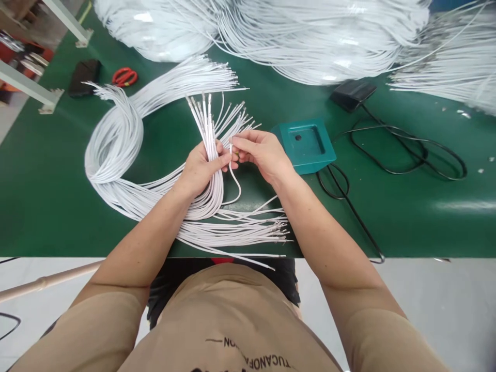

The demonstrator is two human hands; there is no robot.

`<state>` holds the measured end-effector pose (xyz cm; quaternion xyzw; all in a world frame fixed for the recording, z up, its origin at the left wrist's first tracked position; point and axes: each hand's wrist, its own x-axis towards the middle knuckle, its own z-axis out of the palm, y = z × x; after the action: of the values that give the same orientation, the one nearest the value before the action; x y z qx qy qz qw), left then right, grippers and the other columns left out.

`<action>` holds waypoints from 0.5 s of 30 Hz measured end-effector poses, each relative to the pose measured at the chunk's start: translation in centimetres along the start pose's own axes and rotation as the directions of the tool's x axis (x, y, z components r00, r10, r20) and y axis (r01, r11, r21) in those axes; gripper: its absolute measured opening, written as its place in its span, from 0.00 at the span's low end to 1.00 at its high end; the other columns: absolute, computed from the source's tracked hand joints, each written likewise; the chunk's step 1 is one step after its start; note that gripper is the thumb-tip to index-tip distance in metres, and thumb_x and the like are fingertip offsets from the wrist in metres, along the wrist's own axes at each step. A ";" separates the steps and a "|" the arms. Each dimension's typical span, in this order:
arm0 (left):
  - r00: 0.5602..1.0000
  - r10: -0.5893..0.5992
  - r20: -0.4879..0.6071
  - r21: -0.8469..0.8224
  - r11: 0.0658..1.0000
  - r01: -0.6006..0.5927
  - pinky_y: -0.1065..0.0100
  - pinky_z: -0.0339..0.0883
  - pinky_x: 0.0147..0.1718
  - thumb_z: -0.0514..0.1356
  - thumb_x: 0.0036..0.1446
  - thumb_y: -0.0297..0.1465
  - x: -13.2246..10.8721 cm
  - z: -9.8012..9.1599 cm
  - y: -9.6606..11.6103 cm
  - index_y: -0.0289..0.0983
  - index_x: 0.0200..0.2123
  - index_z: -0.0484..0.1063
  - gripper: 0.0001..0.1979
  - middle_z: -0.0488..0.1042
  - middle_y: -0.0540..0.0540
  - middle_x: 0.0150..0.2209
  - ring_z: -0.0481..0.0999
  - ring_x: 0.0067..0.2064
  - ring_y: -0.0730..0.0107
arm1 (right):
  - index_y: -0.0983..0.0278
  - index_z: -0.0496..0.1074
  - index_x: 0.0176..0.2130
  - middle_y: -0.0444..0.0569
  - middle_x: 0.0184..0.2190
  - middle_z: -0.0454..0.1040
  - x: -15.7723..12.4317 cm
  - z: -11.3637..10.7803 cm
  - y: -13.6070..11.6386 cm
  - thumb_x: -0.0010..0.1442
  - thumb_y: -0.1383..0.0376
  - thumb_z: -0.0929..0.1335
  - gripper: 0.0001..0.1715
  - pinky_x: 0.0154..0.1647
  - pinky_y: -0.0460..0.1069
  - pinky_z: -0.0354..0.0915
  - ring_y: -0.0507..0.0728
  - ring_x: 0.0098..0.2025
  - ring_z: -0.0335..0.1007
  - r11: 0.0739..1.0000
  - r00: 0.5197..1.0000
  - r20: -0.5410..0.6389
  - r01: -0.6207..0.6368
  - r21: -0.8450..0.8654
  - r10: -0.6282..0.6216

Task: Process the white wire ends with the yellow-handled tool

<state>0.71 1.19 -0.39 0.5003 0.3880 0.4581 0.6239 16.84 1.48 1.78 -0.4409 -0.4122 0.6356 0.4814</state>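
- Left hand (pixel 201 168) closed around a fan of white wires (pixel 207 129), gripped mid-length, stripped ends spreading upward toward the far edge of the green table (pixel 46 181).
- Right hand (pixel 263 152) touching the left at the fingertips, thumb and forefinger pinched on a single white wire (pixel 234 183) looping down just below both hands.
- Both hands together near the middle of the table, a little toward the near edge.
- Held wires running down from the left fist into a large curved bundle of white wires (pixel 112 139), sweeping leftward and back toward the far edge.
- Loose wire ends (pixel 267 230) lying flat by the near edge, under the right forearm, some tips reaching just past that edge.
- Teal block with a square recess (pixel 306 144) just beside the right hand, on its right, close but not clearly touching.
- Black cable (pixel 406 142) coiling across the right half of the table, leading to a black foot pedal (pixel 352 93) farther back.
- Heaps of white wire (pixel 310 36) along the far edge, another heap (pixel 453 67) at the far right corner.
- Red-handled scissors (pixel 124 77) and a dark flat object (pixel 83 76) near the far left corner, well apart from the hands.
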 end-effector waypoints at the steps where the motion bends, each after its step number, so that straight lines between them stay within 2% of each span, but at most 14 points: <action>1: 1.000 0.004 -0.008 -0.004 1.000 -0.004 0.76 0.68 0.28 0.72 0.45 0.32 0.0 0.0 0.0 0.35 0.31 0.61 0.21 0.76 0.51 0.29 0.79 0.29 0.75 | 0.66 0.71 0.27 0.41 0.21 0.71 0.0 0.1 0.1 0.53 0.65 0.72 0.08 0.26 0.42 0.64 0.46 0.23 0.64 0.999 1.000 -0.014 0.021 -0.028 -0.021; 5: 0.999 0.037 -0.012 -0.013 0.999 -0.037 0.74 0.70 0.31 0.72 0.47 0.32 0.2 -0.3 -0.2 0.36 0.35 0.65 0.19 0.74 0.53 0.29 0.79 0.30 0.76 | 0.64 0.66 0.24 0.38 0.19 0.66 0.0 0.5 0.2 0.52 0.70 0.68 0.08 0.23 0.42 0.62 0.47 0.21 0.62 0.970 0.983 -0.096 0.133 -0.204 -0.155; 7: 0.998 0.056 0.003 -0.008 0.998 -0.056 0.74 0.69 0.32 0.71 0.48 0.32 0.4 -0.5 -0.2 0.36 0.40 0.68 0.19 0.74 0.53 0.30 0.78 0.30 0.77 | 0.63 0.63 0.22 0.37 0.16 0.63 -0.1 0.6 -0.1 0.51 0.71 0.67 0.09 0.21 0.42 0.62 0.47 0.19 0.59 0.979 0.993 -0.059 0.086 -0.184 -0.098; 9: 0.998 0.061 0.023 0.003 0.998 -0.061 0.75 0.69 0.31 0.71 0.49 0.32 0.5 -0.7 -0.3 0.37 0.46 0.70 0.22 0.74 0.53 0.31 0.78 0.31 0.77 | 0.63 0.62 0.21 0.37 0.16 0.60 -0.2 0.4 -0.5 0.51 0.70 0.66 0.10 0.18 0.44 0.62 0.46 0.17 0.54 0.994 0.997 0.041 -0.055 -0.097 0.059; 11: 0.998 0.051 0.038 0.014 0.999 -0.052 0.75 0.68 0.31 0.70 0.50 0.31 0.5 -0.8 -0.3 0.38 0.50 0.70 0.24 0.74 0.52 0.31 0.78 0.32 0.77 | 0.63 0.63 0.21 0.39 0.17 0.62 -0.3 0.2 -0.9 0.51 0.69 0.66 0.09 0.16 0.44 0.61 0.46 0.16 0.52 0.984 0.980 0.095 -0.171 -0.045 0.174; 13: 0.997 0.049 0.051 0.017 0.999 -0.050 0.74 0.68 0.31 0.70 0.50 0.31 0.5 -0.8 -0.3 0.38 0.52 0.70 0.25 0.74 0.52 0.32 0.78 0.32 0.76 | 0.64 0.68 0.27 0.40 0.20 0.65 -0.4 0.1 -1.1 0.52 0.67 0.67 0.04 0.15 0.45 0.62 0.46 0.16 0.53 0.984 0.983 0.047 -0.177 -0.023 0.178; 15: 0.996 0.052 0.073 0.020 0.998 -0.054 0.74 0.68 0.31 0.69 0.51 0.32 0.4 -0.8 -0.3 0.39 0.54 0.70 0.26 0.73 0.52 0.31 0.78 0.32 0.76 | 0.64 0.72 0.35 0.40 0.23 0.67 -0.4 0.1 -1.1 0.55 0.62 0.68 0.08 0.17 0.45 0.64 0.47 0.17 0.56 0.994 0.994 -0.018 -0.106 -0.020 0.105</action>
<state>0.14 1.81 -0.81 0.5336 0.3568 0.4516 0.6197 17.09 1.31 2.89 -0.4724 -0.3909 0.6521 0.4459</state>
